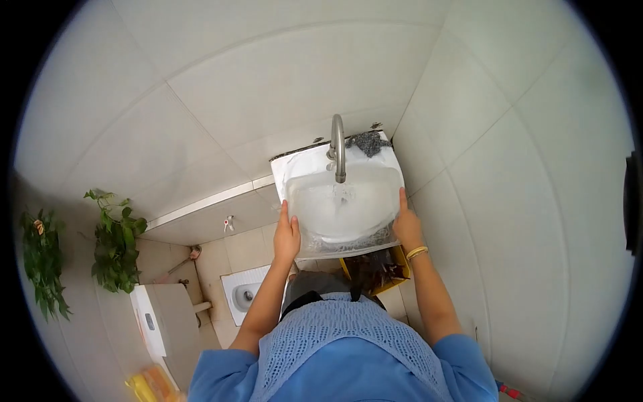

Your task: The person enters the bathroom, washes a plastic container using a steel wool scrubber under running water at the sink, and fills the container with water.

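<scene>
- Clear plastic is seen in the tub [328, 249], which is held over the white washbasin [282, 175], its far part lying beneath the spout of the faucet [338, 151].
- The wall to the faucet's left is clasped by the left grip [287, 240], its thumb being laid near the rim; the opposite wall, to the faucet's right, is clasped by the right grip [407, 228], below a yellow bracelet [416, 252]. The two are spread about as wide as the tub itself.
- What looks like rippled water is glimpsed inside, below the spout, though its depth cannot be told.
- Thin, fairly stiff walls are suggested, likely to bow if squeezed hard; the tub is judged light when empty, noticeably heavier and prone to slosh with water in it.
- Wet sides would probably be slippery, and a crack could be risked by a knock against the metal faucet.
- The soundest hold is judged to be low on both side walls, opposite each other, with fingers curled beneath, so that the tub is carried level.
- A dark grey scrubber [368, 143] is seen just right of the faucet's base.
</scene>
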Action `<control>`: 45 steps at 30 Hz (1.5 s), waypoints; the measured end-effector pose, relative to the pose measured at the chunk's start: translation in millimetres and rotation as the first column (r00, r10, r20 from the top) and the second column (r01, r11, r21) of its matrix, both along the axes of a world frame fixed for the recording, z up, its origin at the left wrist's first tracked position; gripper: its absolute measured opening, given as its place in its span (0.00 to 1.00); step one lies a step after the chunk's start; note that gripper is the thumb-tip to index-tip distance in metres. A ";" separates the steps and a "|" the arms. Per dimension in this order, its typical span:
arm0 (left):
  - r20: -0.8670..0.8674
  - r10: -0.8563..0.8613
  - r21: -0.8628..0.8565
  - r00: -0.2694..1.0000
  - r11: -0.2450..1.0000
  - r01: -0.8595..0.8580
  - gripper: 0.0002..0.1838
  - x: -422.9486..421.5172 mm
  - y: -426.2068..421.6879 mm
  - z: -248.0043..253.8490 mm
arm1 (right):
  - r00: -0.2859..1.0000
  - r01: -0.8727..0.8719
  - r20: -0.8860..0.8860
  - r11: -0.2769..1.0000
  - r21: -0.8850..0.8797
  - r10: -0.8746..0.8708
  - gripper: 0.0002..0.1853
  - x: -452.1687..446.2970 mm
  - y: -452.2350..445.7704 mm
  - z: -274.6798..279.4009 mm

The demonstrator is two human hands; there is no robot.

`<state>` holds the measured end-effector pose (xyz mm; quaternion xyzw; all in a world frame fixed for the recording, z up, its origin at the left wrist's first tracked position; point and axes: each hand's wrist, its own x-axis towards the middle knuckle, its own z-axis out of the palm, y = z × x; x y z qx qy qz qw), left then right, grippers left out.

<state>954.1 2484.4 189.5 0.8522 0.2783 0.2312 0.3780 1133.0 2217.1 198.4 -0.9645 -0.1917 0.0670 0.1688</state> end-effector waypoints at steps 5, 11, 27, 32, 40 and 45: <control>-0.035 -0.012 -0.188 0.999 0.982 0.005 0.26 -0.4 3.4 -4.4 | 1.000 0.016 0.025 1.000 -0.003 -0.016 0.45 -0.4 -1.3 -6.3; -0.015 -0.048 -0.328 0.999 0.944 0.040 0.27 -0.2 3.8 1.4 | 0.999 0.020 0.028 0.999 0.046 -0.022 0.44 -5.3 -2.2 2.6; 0.100 -0.017 -0.319 0.995 0.947 0.048 0.26 1.0 6.2 -13.6 | 0.998 0.059 0.003 0.998 0.024 -0.059 0.45 -5.7 -1.2 -0.2; 0.106 -0.026 -0.320 0.994 0.946 0.058 0.26 2.1 6.1 -12.5 | 0.998 0.057 -0.015 0.998 0.005 -0.057 0.45 -5.8 -1.9 4.4; 0.110 -0.025 -0.320 0.994 0.945 0.060 0.26 2.1 7.8 -13.1 | 0.999 0.045 -0.007 0.999 -0.002 -0.045 0.46 -4.6 -2.4 0.9; 0.120 -0.017 -0.333 0.993 0.941 0.056 0.26 1.8 6.3 -8.7 | 1.000 0.022 0.022 0.999 0.042 -0.023 0.46 -5.0 -4.3 -1.5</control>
